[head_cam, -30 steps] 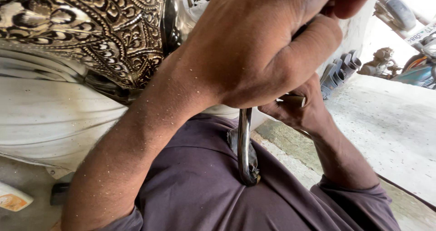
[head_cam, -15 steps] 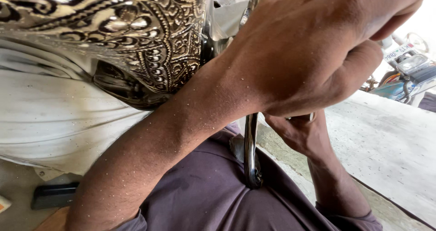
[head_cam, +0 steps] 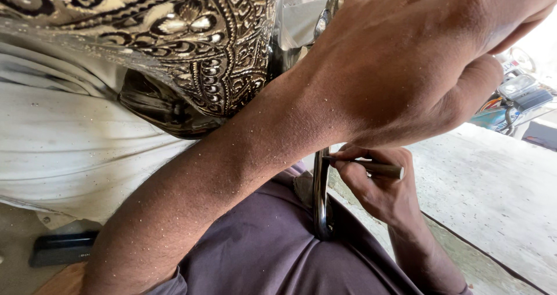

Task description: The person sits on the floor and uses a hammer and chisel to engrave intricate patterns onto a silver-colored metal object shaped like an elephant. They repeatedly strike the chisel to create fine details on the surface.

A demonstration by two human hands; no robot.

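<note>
Your right hand [head_cam: 377, 187] pinches a slim graver [head_cam: 371, 167] like a pen, tip on the chromed bar [head_cam: 321, 196] standing against your lap; left hand [head_cam: 418, 57] closes over the bar's top: rigid, heavy, slick metal, so hold it high and firm.

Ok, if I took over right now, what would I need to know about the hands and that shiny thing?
Left hand: raised across the view, curled; what it grips is hidden.
Right hand: pinches a thin tool, tip against the shiny curved bar above the purple lap.
Patterned metal piece: upper left, over white cloth.
Done: that piece is covered in pattern.
Left: the bar looks plain.
</note>
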